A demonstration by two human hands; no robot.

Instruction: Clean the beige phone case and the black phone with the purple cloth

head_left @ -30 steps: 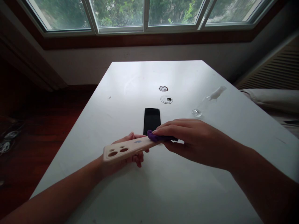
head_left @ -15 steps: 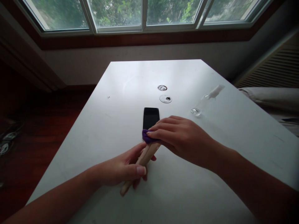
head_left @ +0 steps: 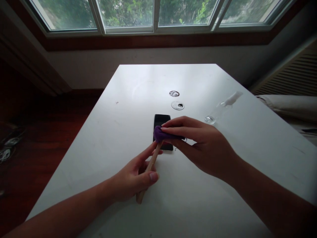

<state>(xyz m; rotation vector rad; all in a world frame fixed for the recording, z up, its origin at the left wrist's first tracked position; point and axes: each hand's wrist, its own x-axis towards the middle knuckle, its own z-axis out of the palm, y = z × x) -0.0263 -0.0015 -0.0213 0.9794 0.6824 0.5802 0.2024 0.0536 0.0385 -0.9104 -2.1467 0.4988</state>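
Observation:
My left hand (head_left: 141, 177) is closed around a pale wooden stick (head_left: 151, 162), thumb on the near side, its lower end jutting out below the palm. The stick slants up and away from me. At its upper end a purple cloth (head_left: 164, 134) is bunched over the wood, pinched by the fingers of my right hand (head_left: 201, 142). The cloth hides the stick's tip, so its shape there cannot be made out. Behind the cloth and fingers lies a black phone (head_left: 162, 119) flat on the table, partly covered from view.
On the white table (head_left: 111, 132), a clear bottle with a whitish top (head_left: 223, 105) lies at the right. A round cable hole (head_left: 174, 94) and a round grommet cap (head_left: 177, 105) are beyond the phone. A window (head_left: 126, 13) spans the far wall.
The purple cloth and both hands have moved up and away from me along with the stick, which stands steeper. More of the phone's near end now shows beneath them.

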